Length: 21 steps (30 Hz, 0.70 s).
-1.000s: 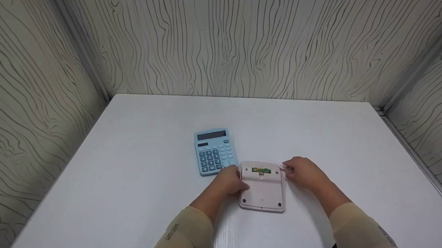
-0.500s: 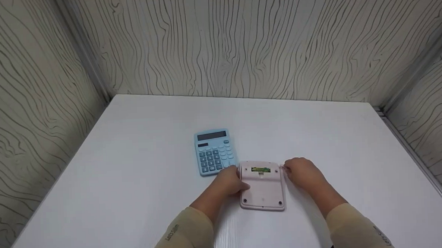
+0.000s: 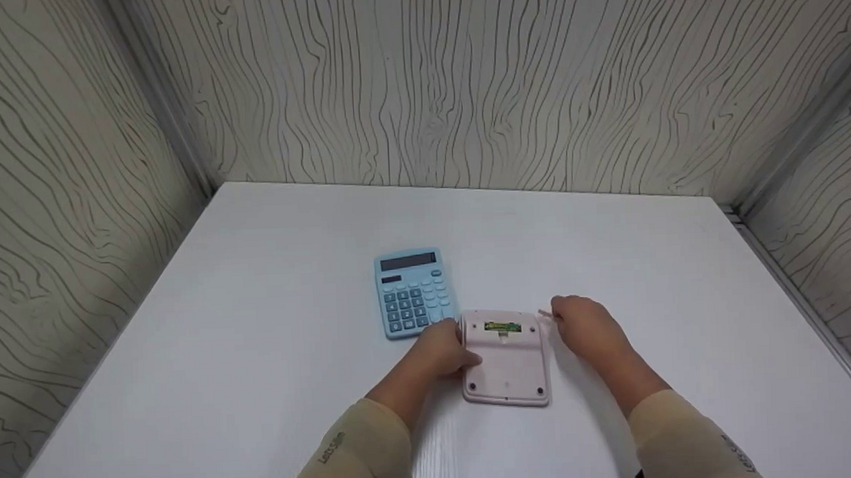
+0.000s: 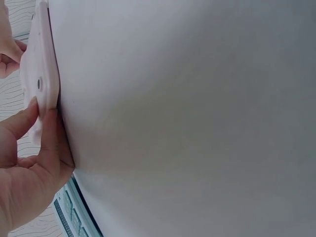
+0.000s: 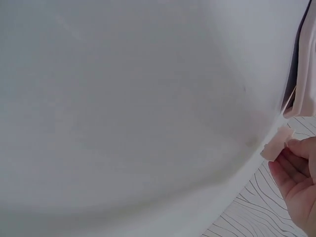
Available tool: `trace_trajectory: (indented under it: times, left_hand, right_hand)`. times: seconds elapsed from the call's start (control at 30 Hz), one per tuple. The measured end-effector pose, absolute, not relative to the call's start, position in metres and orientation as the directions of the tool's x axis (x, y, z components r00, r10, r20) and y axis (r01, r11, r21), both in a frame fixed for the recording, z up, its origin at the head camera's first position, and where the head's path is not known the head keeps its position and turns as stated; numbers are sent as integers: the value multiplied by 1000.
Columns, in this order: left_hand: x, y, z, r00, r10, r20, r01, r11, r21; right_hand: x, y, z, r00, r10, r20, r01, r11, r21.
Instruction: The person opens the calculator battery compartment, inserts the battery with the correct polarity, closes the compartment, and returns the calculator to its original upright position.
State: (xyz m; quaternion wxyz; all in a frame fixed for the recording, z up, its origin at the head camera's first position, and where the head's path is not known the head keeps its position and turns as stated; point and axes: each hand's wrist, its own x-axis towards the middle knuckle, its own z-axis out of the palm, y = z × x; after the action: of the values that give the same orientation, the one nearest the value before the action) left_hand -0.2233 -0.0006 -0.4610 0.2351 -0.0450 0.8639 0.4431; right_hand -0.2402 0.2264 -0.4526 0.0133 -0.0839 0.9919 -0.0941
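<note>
A pink calculator (image 3: 504, 368) lies face down on the white table, its battery slot uncovered. Inside the slot sits a green battery (image 3: 502, 327). My left hand (image 3: 439, 350) grips the calculator's left edge, thumb on its back; the left wrist view shows the thumb above and fingers (image 4: 49, 136) along the edge. Just right of the calculator, my right hand (image 3: 589, 327) pinches a small pink battery cover (image 5: 277, 144) between thumb and fingers, clear of the calculator.
A light blue calculator (image 3: 412, 293) lies face up on the table (image 3: 270, 289), close behind my left hand. Wood-grain patterned panels (image 3: 418, 81) stand around the table at the back and both sides.
My right hand first moved in close to the calculator's upper right corner, then slightly up and away with the cover. The left hand and pink calculator have barely shifted.
</note>
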Motion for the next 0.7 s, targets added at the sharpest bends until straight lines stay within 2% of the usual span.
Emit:
trace_trajectory:
  times: [0.23,0.47,0.7]
  left_hand:
    - [-223,-1,-461,-882,141,-449,-287,596,750]
    - [-223,-1,-458,-875,145,-462,-298,590,750]
    - [-225,0,-459,-863,124,-489,-330,595,733]
  right_hand:
    - [-240,218,-440,-987,-161,5,-158,960,-230]
    - [-237,201,-432,-977,-205,53,-211,947,-241]
    - [-231,180,-430,-972,-234,20,-230,934,-274]
